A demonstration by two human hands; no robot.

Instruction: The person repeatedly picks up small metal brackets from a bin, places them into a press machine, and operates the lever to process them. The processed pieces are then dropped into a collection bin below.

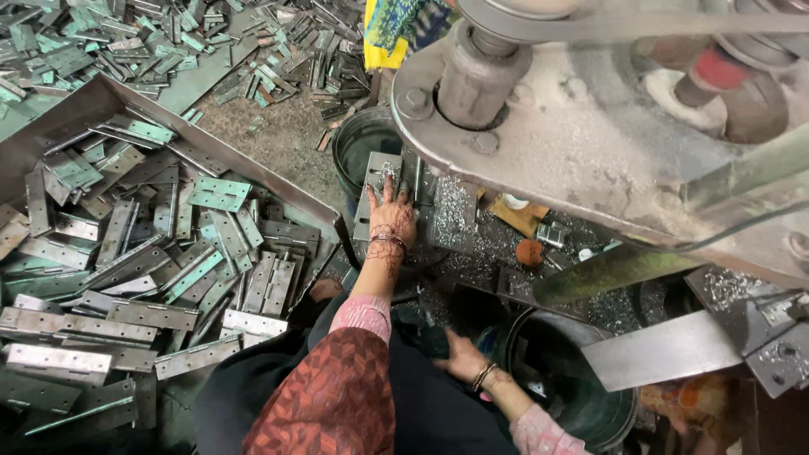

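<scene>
Left hand: I see my left hand [391, 211] pressed flat, fingers spread, on a grey metal hinge plate [377, 187] upon the swarf-strewn machine bed [472, 244].
Right hand: my right hand [459, 354] rests loosely open beside the dark round bucket [590, 404].
Tray: dull steel hinges [135, 253] lie heaped.

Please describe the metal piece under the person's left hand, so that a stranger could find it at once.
Start at the big grey machine. Below it the left hand presses on a flat grey plate, alone on the machine's bed, apart from the heaped hinges.

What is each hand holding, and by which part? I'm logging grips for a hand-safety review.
Nothing is clearly gripped. The left hand lies flat, fingers spread, on a hinge plate under the machine. The right hand rests by the dark bucket; any hold there cannot be told.
</scene>
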